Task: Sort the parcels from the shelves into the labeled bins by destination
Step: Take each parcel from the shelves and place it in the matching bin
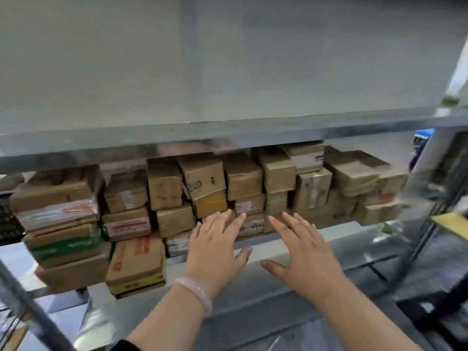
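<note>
Several brown cardboard parcels (202, 178) are stacked in a row on a metal shelf (336, 236), under the grey shelf board above. My left hand (215, 247), with a pale bracelet on its wrist, stretches forward with straight spread fingers, its fingertips at the low parcels (250, 224) in the middle of the row. My right hand (304, 254) reaches beside it, fingers straight and spread, fingertips close to the same low parcels. Neither hand holds anything. Whether the fingertips touch the cardboard is unclear in the blur.
A taller pile of flat parcels (63, 224) with green and red print fills the left end of the shelf. The upper shelf board (228, 133) hangs just above the row. A metal upright (425, 171) stands at right, with a yellow box corner (453, 224) beyond.
</note>
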The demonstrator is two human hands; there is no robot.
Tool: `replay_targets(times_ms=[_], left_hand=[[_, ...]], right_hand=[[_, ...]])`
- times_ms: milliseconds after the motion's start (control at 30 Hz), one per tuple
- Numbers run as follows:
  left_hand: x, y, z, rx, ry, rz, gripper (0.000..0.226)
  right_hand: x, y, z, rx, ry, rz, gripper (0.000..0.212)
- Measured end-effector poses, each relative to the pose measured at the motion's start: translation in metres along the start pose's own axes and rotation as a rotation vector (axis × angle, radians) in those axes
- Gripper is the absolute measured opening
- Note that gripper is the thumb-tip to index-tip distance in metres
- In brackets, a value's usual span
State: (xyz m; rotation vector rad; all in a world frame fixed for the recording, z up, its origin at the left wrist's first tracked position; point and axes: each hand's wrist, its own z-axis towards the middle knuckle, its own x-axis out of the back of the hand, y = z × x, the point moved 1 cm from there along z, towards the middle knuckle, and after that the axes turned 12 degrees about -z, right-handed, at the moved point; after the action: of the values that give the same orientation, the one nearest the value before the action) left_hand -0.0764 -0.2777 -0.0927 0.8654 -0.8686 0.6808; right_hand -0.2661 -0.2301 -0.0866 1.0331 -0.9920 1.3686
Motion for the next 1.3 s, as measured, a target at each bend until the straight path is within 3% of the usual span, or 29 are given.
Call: replay_targets(times_ms=[300, 500, 900, 1067, 1300], left_hand=[[-0.123, 0.195, 0.085, -0.210, -0.073, -0.111, 0.072], [-0.185, 0.285, 0.124, -0.292, -0.137, -0.164, 0.071], [-0.273, 0.350, 0.244, -0.337, -0.175, -0.270, 0.067], [-0.294, 0.371, 0.315, -0.338, -0.162, -0.314, 0.065], [-0.324, 0.378, 0.376, -0.231, -0.143, -0.316, 0.064]], right_hand=[[0.022, 0.225, -0.060, -0.247, -0.009, -0.090, 0.089], [0.025, 0.332, -0.076, -0.408, 0.028, -0.061, 0.090], [-0.019, 0.450, -0.010, -0.480, -0.030, -0.011, 0.086], [-0.029, 0.493, 0.040, -0.428, -0.068, -0.039, 0.083], [-0.044, 0.543, 0.093, -0.404, -0.055, 0.061, 0.077]])
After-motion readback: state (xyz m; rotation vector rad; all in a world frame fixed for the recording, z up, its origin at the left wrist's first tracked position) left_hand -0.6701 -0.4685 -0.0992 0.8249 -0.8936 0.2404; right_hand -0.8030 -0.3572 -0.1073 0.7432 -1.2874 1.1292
